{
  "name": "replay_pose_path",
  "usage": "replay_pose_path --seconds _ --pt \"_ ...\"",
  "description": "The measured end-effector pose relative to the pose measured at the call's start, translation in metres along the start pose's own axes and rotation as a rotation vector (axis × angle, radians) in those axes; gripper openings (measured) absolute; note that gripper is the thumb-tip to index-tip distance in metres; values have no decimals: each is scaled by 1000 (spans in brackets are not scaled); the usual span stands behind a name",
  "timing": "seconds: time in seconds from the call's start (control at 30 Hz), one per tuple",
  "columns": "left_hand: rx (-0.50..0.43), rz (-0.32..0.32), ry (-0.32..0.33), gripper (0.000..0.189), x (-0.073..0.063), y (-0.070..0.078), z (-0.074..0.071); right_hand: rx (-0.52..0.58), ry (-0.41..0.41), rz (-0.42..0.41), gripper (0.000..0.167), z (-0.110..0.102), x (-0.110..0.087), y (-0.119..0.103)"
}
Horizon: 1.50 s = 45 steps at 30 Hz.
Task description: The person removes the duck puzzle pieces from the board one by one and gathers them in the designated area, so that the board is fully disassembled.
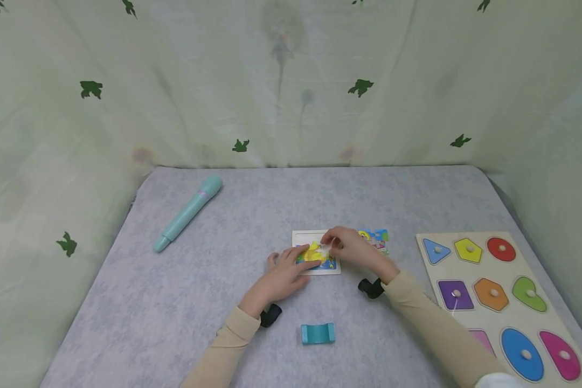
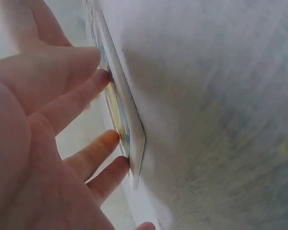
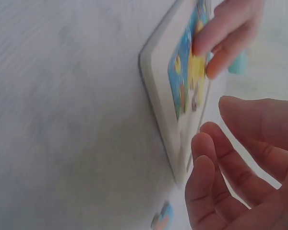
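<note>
A small jigsaw puzzle in a white frame point(image 1: 316, 272) lies on the table, its lower part filled with a yellow and blue picture. My left hand point(image 1: 282, 274) rests on it from the left with fingers extended, their tips touching the picture point(image 2: 116, 106). Over the frame's upper right side, my right hand point(image 1: 351, 248) has its fingers loosely bent. The right wrist view shows a gap between that hand's thumb point(image 3: 259, 117) and fingers, with no piece visible there. Several loose colourful puzzle pieces point(image 1: 382, 235) lie just right of the frame, partly hidden by the right hand.
A teal microphone-shaped object point(image 1: 186, 215) lies at the back left. Nearer the front is a small teal curved block point(image 1: 318, 334). On the right lies a wooden shape board point(image 1: 501, 272) with knobbed coloured pieces. A pale curtain point(image 1: 291, 108) hangs behind the table.
</note>
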State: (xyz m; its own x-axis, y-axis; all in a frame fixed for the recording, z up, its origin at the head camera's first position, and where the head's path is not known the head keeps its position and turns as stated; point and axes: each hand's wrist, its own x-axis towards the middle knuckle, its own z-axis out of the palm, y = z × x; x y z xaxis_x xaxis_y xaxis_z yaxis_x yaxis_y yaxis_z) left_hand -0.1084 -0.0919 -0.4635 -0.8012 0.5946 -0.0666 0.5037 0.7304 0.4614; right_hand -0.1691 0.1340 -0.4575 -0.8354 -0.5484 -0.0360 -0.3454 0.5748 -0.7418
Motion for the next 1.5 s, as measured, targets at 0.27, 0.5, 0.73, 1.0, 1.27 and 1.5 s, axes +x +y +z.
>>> replay_pose_path --seconds 0.27,0.5,0.73,1.0,1.27,1.5 --pt "-35 -3 11 39 -2 1 2 -77 -9 32 23 16 13 -10" --pt "-13 1 16 39 1 0 5 -90 10 33 24 22 16 -8" --pt "7 9 10 39 3 1 2 -57 40 -3 22 23 18 -6" --pt "13 -2 -4 39 3 3 -2 81 50 -17 23 18 18 -5" --pt "15 -30 -17 41 3 2 0 182 124 75 11 0 9 11" --pt "-2 -39 -20 41 2 1 2 89 158 118 10 -28 -17 34"
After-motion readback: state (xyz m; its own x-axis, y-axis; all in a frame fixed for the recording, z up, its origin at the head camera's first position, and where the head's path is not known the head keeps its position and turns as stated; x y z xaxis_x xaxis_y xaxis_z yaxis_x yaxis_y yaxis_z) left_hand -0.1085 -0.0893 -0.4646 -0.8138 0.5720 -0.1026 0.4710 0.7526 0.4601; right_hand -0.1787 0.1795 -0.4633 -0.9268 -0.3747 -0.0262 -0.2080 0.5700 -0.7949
